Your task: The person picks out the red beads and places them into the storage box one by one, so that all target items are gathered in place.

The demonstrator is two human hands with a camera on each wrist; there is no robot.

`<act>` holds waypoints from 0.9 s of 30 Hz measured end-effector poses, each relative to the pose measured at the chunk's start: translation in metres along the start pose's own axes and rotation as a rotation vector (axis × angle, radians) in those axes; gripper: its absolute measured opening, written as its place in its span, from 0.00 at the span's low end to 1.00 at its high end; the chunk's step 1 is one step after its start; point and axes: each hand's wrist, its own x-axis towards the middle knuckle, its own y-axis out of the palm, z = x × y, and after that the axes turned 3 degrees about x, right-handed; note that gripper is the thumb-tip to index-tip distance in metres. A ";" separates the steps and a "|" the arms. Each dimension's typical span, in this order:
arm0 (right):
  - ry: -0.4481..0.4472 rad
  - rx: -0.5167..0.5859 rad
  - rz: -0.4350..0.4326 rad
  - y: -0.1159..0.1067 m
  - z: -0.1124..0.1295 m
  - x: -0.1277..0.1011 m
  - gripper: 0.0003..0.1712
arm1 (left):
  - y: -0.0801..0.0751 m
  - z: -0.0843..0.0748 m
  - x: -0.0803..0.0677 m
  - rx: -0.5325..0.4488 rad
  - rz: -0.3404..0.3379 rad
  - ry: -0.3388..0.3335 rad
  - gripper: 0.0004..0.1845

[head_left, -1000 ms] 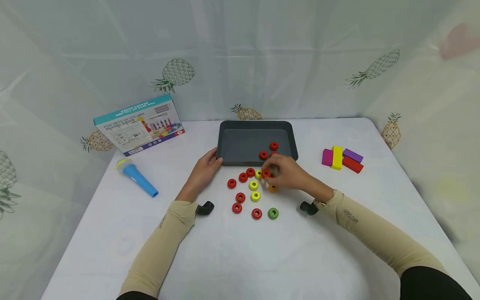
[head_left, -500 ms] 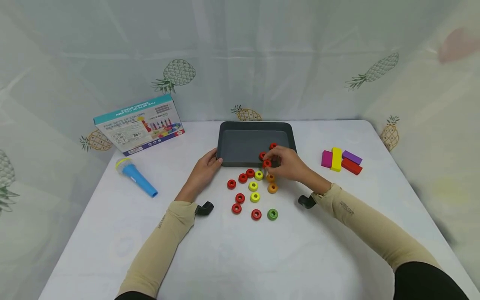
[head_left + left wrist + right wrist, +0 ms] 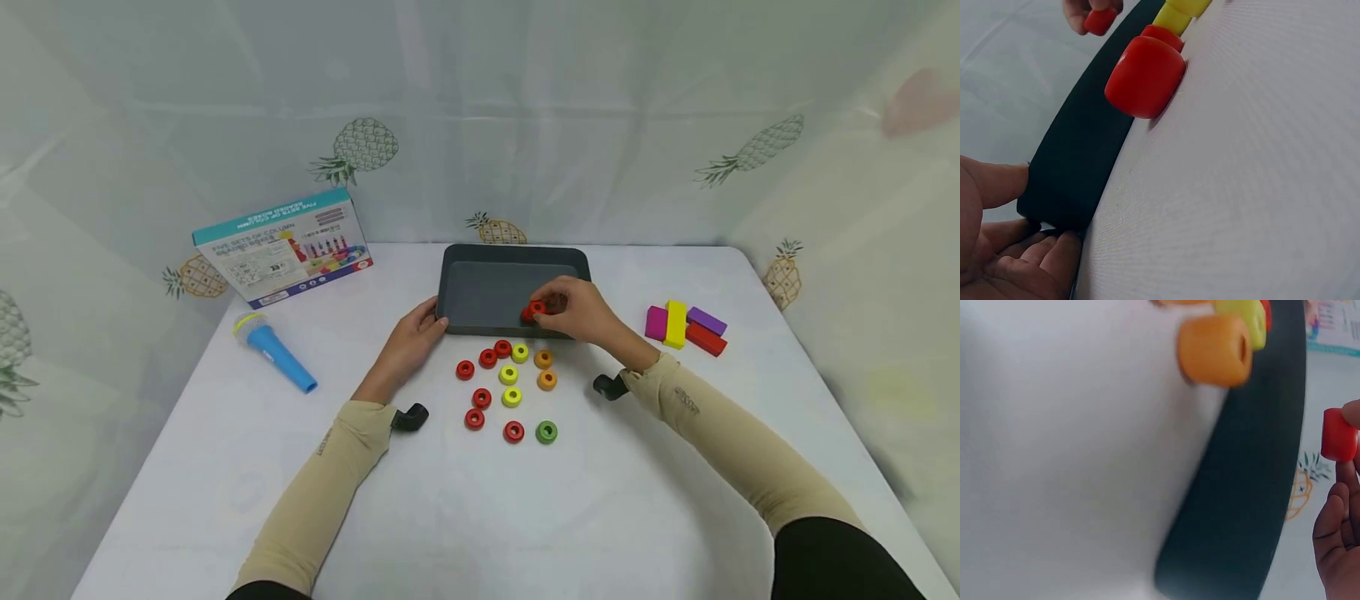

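My right hand (image 3: 581,317) pinches a red bead (image 3: 1339,435) between thumb and fingers, above the front part of the dark grey tray (image 3: 480,292). Just beside it in the head view, another red bead (image 3: 527,316) shows in the tray; the hand hides what else lies there. At the tray's front left corner, my left hand (image 3: 405,340) holds the edge, thumb on one side and fingers on the other in the left wrist view. In front of the tray lie several loose beads: red (image 3: 465,370), yellow (image 3: 508,375), orange (image 3: 547,380) and one green (image 3: 547,432).
A printed box (image 3: 288,250) leans at the back left, with a blue toy microphone (image 3: 281,354) in front of it. To the right sit a yellow block (image 3: 675,325), a magenta block (image 3: 656,323), a purple block (image 3: 707,321) and a red block (image 3: 706,339) on the white table (image 3: 465,525).
My right hand has carried the red bead away from the loose beads, back and over the tray, uncovering the orange beads. The left hand stays on the tray corner.
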 end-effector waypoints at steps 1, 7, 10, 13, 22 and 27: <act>-0.002 0.000 -0.005 -0.001 0.000 0.002 0.16 | 0.000 0.000 0.000 0.002 -0.001 -0.002 0.33; 0.023 -0.002 0.004 -0.004 -0.002 0.013 0.17 | -0.001 -0.001 0.000 -0.009 -0.005 -0.001 0.33; 0.032 0.006 0.001 -0.004 -0.004 0.017 0.17 | 0.000 0.000 0.001 -0.014 -0.003 -0.002 0.33; 0.035 0.000 -0.007 -0.003 -0.009 0.020 0.17 | 0.000 0.001 0.001 -0.011 0.003 0.002 0.33; 0.043 -0.001 0.001 -0.001 -0.013 0.031 0.16 | -0.001 0.002 0.002 0.018 -0.002 -0.002 0.33; 0.076 -0.015 0.024 0.002 -0.014 0.037 0.17 | -0.001 0.003 0.003 0.015 0.001 0.013 0.33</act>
